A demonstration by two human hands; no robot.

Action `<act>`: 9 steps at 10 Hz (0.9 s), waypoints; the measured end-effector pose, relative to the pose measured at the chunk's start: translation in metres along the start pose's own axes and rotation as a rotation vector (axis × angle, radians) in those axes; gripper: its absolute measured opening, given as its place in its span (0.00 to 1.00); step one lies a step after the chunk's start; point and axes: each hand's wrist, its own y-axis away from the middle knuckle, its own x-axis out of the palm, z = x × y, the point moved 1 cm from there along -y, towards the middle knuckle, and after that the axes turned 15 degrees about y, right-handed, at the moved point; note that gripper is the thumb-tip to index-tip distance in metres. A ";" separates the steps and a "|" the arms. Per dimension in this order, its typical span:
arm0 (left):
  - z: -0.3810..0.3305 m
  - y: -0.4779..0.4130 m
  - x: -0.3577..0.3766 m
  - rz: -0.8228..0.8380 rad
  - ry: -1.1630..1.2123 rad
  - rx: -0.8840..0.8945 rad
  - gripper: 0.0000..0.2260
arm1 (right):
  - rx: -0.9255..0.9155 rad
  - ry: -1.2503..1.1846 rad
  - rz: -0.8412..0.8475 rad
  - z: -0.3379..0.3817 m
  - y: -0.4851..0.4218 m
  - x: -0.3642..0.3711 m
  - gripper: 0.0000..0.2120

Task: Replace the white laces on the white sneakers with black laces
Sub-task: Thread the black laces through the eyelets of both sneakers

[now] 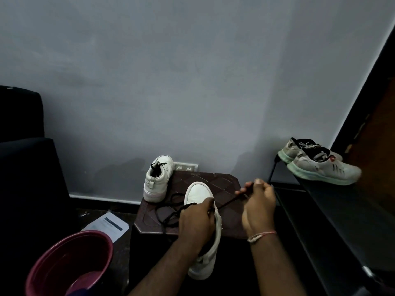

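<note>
The right hand [259,207] pinches the black lace [228,202] and draws it taut, while the left hand [195,224] grips the near white sneaker [199,194] at its eyelets, heel hanging off the small table [226,182]. This looks like mid-threading; the next move calls for feeding the tip through the next eyelet without twisting. Counted: two white sneakers, the far sneaker [157,182] already black-laced, two grey trainers [320,165], one bucket [70,259], one paper [106,226].
</note>
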 end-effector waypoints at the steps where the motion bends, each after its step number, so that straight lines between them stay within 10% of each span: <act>1: 0.004 -0.003 0.001 0.007 0.079 -0.025 0.16 | -0.077 0.341 0.142 0.009 -0.009 -0.005 0.08; 3: 0.010 -0.017 0.006 0.063 0.206 -0.149 0.17 | -0.393 1.676 0.642 -0.030 0.014 -0.013 0.10; 5: 0.010 -0.018 0.002 0.100 0.205 -0.159 0.17 | -0.461 1.684 0.530 -0.013 0.017 0.003 0.07; 6: 0.011 -0.021 0.005 0.097 0.190 -0.131 0.17 | -0.180 0.993 0.515 -0.015 0.019 0.002 0.09; 7: 0.013 -0.023 0.007 0.088 0.151 -0.120 0.15 | 0.212 -0.233 0.282 0.009 0.009 -0.007 0.12; 8: 0.011 -0.023 0.005 0.077 0.068 -0.140 0.14 | 0.016 -0.002 0.263 0.024 -0.001 -0.007 0.10; 9: 0.008 -0.022 0.002 0.091 -0.030 -0.147 0.13 | -0.353 1.075 0.487 0.002 0.003 0.001 0.07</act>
